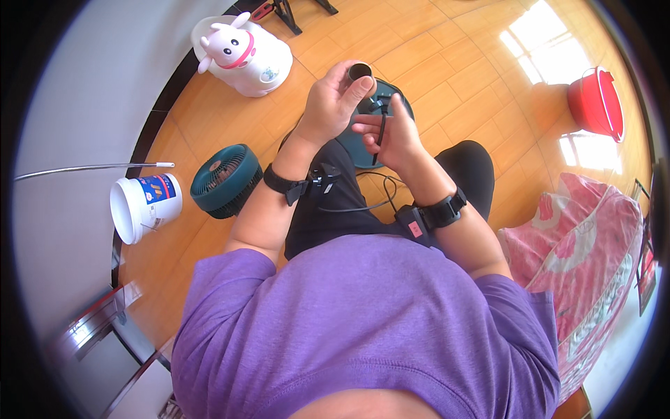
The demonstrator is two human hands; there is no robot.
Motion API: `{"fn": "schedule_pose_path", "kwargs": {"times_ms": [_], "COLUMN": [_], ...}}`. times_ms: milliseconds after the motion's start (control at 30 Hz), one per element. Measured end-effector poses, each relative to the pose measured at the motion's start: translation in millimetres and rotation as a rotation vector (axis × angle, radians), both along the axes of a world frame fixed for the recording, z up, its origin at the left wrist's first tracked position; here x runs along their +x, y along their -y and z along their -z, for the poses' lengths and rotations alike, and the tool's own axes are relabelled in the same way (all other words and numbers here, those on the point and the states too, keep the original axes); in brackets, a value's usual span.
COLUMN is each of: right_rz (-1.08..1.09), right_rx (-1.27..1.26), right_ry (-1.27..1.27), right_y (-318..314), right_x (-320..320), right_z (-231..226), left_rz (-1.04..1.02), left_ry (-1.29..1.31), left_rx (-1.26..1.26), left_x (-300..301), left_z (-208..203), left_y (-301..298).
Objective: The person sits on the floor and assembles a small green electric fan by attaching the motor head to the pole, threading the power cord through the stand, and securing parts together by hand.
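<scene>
My left hand [329,105] is closed around a short hollow tube [361,72], its dark opening turned up toward me. Beside it my right hand [395,140] has its fingers stretched toward the left and its thumb raised. A black cable [382,129] with a thicker dark end runs down across those fingers; I see no grip on it. Under both hands, partly covered by them, lies a round teal base [405,105] between my legs. To the left a teal fan head [227,180] with a round grille rests on the floor.
A white bucket [129,213] lies tipped at the left, near a thin metal rod [98,170]. A white cow-shaped potty [255,70] stands at the back left. At the right are a red bucket [593,105] and a pink patterned cloth [565,258]. Cable loops [373,204] lie near my lap.
</scene>
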State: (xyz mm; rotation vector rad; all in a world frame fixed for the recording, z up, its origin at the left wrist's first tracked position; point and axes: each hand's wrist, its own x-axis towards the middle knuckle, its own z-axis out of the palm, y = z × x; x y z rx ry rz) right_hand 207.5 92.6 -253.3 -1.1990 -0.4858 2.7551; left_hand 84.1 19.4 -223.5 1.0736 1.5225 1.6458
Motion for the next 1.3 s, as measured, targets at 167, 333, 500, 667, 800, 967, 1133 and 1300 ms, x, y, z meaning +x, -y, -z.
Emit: {"fn": "schedule_pose_path", "kwargs": {"times_ms": [167, 333, 500, 667, 800, 967, 1133, 1300], "right_rz": [0.212, 0.141, 0.142, 0.244, 0.123, 0.139, 0.018, 0.014], "right_rx": [0.379, 0.445, 0.092, 0.585, 0.547, 0.454, 0.758, 0.727], "right_ry": [0.021, 0.099, 0.054, 0.070, 0.158, 0.086, 0.211, 0.198], "right_y": [11, 9, 6, 15, 13, 7, 16, 14], "right_x": [1, 0, -3, -6, -2, 1, -3, -8], "right_z": [-5, -1, -3, -2, -6, -3, -10, 2], "left_rz": [0.012, 0.002, -0.003, -0.004, -0.010, -0.021, -0.040, -0.082], "left_ry": [-0.002, 0.010, -0.025, -0.030, -0.032, -0.030, -0.026, -0.016], "left_rx": [0.003, -0.010, 0.008, -0.001, 0.002, 0.014, 0.018, 0.003], "left_x": [-3, 1, 1, -1, 2, 2, 5, 8], "left_z": [2, 1, -1, 3, 1, 2, 3, 3], "left_y": [1, -1, -1, 0, -1, 0, 0, -3]}}
